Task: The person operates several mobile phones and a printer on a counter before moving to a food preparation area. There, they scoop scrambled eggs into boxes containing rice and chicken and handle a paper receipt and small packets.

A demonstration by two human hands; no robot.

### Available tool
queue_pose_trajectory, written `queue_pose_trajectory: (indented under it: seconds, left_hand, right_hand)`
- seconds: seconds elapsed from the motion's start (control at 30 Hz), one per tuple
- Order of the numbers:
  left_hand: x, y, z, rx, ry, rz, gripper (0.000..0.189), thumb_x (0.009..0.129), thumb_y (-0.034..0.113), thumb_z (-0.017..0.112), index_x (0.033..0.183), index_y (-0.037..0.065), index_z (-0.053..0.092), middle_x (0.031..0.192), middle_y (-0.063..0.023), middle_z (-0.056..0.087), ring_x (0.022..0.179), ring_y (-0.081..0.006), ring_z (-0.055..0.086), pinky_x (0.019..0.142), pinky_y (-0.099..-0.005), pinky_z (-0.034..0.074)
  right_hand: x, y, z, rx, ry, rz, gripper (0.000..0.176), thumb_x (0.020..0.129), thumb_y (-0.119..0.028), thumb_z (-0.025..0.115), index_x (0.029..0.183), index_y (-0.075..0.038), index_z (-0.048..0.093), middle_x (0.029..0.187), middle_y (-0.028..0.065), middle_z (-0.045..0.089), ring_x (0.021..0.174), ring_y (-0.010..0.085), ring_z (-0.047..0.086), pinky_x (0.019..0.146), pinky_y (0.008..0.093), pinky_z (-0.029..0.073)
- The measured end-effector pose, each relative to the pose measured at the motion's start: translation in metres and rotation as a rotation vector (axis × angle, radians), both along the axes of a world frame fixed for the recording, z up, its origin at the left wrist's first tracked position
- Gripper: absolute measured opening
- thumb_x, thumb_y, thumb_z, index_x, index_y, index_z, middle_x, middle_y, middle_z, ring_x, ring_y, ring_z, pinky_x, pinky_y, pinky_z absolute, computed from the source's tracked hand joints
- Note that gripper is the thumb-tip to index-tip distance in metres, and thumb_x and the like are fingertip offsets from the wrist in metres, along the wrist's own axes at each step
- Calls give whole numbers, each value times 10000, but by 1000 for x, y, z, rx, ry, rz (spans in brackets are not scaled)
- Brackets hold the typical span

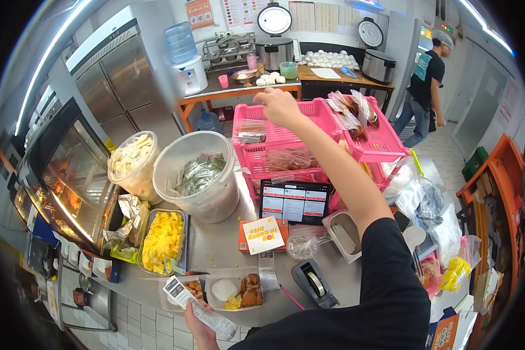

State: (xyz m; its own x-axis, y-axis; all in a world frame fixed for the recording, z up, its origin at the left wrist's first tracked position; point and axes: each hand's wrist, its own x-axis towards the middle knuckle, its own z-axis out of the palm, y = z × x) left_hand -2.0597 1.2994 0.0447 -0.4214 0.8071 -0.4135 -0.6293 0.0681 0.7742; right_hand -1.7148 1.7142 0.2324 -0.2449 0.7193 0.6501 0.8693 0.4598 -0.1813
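In the head view, my left hand [199, 326] is closed on a long printed receipt [186, 297], held over the counter's near edge. Beneath it are two open meal boxes; the right-hand meal box [219, 304] holds a rice mound [224, 289], yellow scrambled egg [233, 302] and browned fried pieces [251, 290]. The left box is partly covered by the receipt. My right arm stretches forward, and my right hand [279, 109] hovers above the pink crate [315, 109] with fingers apart and nothing visible in them. Inside that crate, at left, lie plastic-wrapped packets [252, 130].
A tablet [294, 202] leans against the crates. Around it stand a tape dispenser [315, 283], a flat box [248, 240], an egg tray [162, 240] and a large clear bucket [227, 198]. A glass warmer [70, 181] is at left. A person [424, 87] walks at back right.
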Motion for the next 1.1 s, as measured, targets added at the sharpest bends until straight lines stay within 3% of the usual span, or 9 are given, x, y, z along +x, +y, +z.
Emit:
queue_pose_trajectory:
  seconds: [0.27, 0.37, 0.43, 0.47, 0.63, 0.73, 0.9, 1.03, 1.1]
  left_hand:
    - [6, 5, 10, 53, 29, -46, 358, 977, 286, 400, 1212, 33, 492, 715, -64, 536, 615, -169, 519, 608, -302, 445]
    - [-1, 3, 6, 60, 8, -5, 353, 975, 284, 408, 1200, 29, 501, 702, -65, 538, 607, -168, 519, 606, -299, 445]
    - [-6, 0, 3, 64, 33, 4, 348, 973, 282, 412, 1199, 31, 501, 699, -64, 537, 606, -165, 523, 598, -296, 446]
    - [-9, -2, 1, 61, 27, 7, 348, 973, 282, 412, 1199, 31, 501, 699, -64, 537, 606, -165, 523, 598, -296, 446]
    - [-16, -4, 0, 15, 18, -25, 339, 972, 300, 422, 1230, 98, 512, 738, -24, 530, 632, -129, 512, 604, -288, 445]
    - [-21, -3, 3, 40, 2, -47, 343, 972, 301, 422, 1234, 98, 512, 735, -24, 531, 630, -129, 511, 612, -281, 444]
    - [-38, -3, 6, 39, -44, 40, 335, 976, 287, 412, 1188, 58, 533, 719, -51, 545, 612, -153, 520, 579, -290, 446]
    - [-62, -7, 3, -11, -90, 151, 313, 973, 269, 441, 1180, 60, 550, 757, -35, 555, 652, -146, 531, 593, -283, 445]
    - [-83, -20, -12, 45, -86, 140, 327, 978, 255, 434, 1199, 40, 542, 770, -22, 549, 671, -131, 528, 608, -276, 445]
  right_hand:
    - [-26, 20, -13, -463, -126, 137, 217, 693, -357, 668, 827, -203, 743, 890, 60, 705, 909, 285, 640, 854, 437, 470]
    - [-17, 23, -8, -371, 74, 27, 304, 675, -412, 721, 799, -135, 734, 777, 88, 700, 747, 263, 670, 749, 428, 516]
    - [-6, 26, 0, -631, 414, -42, 454, 673, -494, 742, 739, -47, 703, 649, 112, 655, 634, 236, 656, 674, 386, 532]
    - [-2, 24, 1, -571, 407, -38, 539, 658, -519, 776, 642, 6, 655, 552, 109, 603, 510, 207, 625, 544, 336, 517]
    - [10, 22, 4, -464, 408, -172, 471, 696, -460, 800, 671, -12, 656, 611, 56, 629, 497, 134, 564, 459, 281, 423]
    - [19, 6, 25, -497, 910, 75, 442, 767, -462, 752, 670, -52, 618, 594, 29, 611, 453, 111, 543, 430, 253, 401]
    - [11, -63, 64, -786, 1212, 541, 321, 884, -368, 650, 761, -82, 573, 660, 34, 600, 496, 117, 560, 441, 256, 455]
    - [-49, -147, 61, -875, 1026, 649, 255, 924, -303, 599, 822, -71, 563, 697, 30, 586, 592, 98, 563, 525, 248, 473]
    - [-91, -186, 36, -1149, 894, 815, 217, 932, -267, 584, 837, -73, 563, 713, 22, 584, 604, 89, 565, 534, 234, 459]
